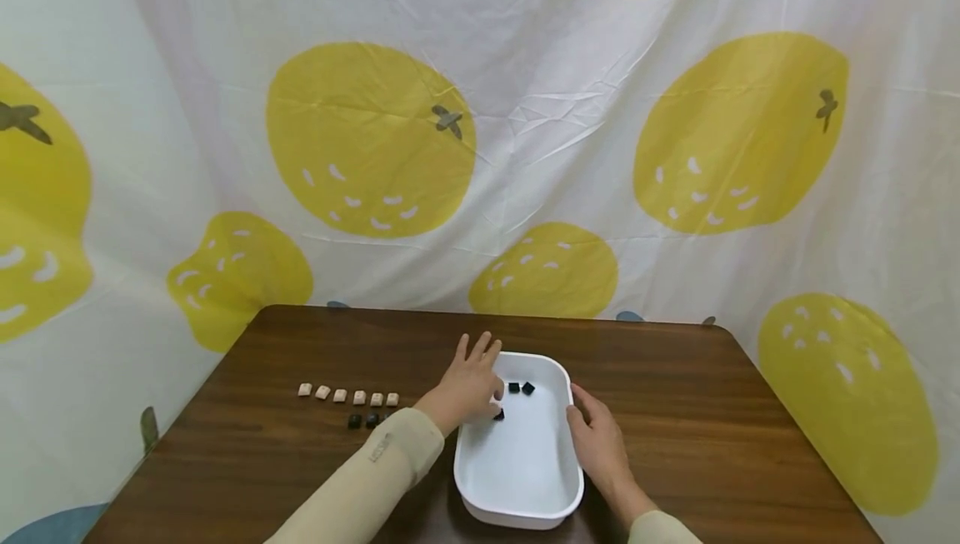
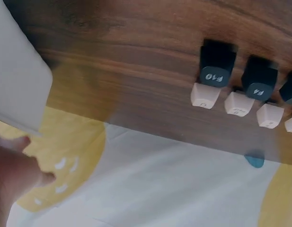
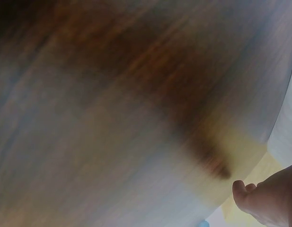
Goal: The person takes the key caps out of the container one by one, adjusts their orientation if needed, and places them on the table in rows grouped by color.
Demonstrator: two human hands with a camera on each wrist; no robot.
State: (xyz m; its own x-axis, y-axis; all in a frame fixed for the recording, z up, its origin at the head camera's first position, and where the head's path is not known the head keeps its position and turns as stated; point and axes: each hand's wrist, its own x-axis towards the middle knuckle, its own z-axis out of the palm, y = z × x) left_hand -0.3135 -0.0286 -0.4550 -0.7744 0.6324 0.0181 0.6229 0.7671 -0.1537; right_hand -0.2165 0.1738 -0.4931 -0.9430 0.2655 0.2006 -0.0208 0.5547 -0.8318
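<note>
A white rectangular tray [image 1: 517, 477] stands on the table, with two black keycaps [image 1: 528, 389] near its far end. My left hand [image 1: 467, 386] reaches over the tray's left rim, some fingers stretched out. Its thumb tip is beside another black keycap [image 1: 499, 416] inside the tray; index finger and thumb look apart. At the right rim, my right hand [image 1: 600, 440] grips the tray wall, thumb by the rim. The right wrist view shows part of the right hand [image 3: 271, 196] beside the tray's white side [image 3: 285, 127].
Left of the tray, a row of several cream keycaps [image 1: 359, 398] lies behind a row of black keycaps [image 1: 355, 421], the latter partly hidden by the left sleeve [image 1: 375, 465]. Beneath is a dark wooden table [image 1: 712, 427]; a lemon-patterned curtain [image 1: 540, 152] hangs behind it.
</note>
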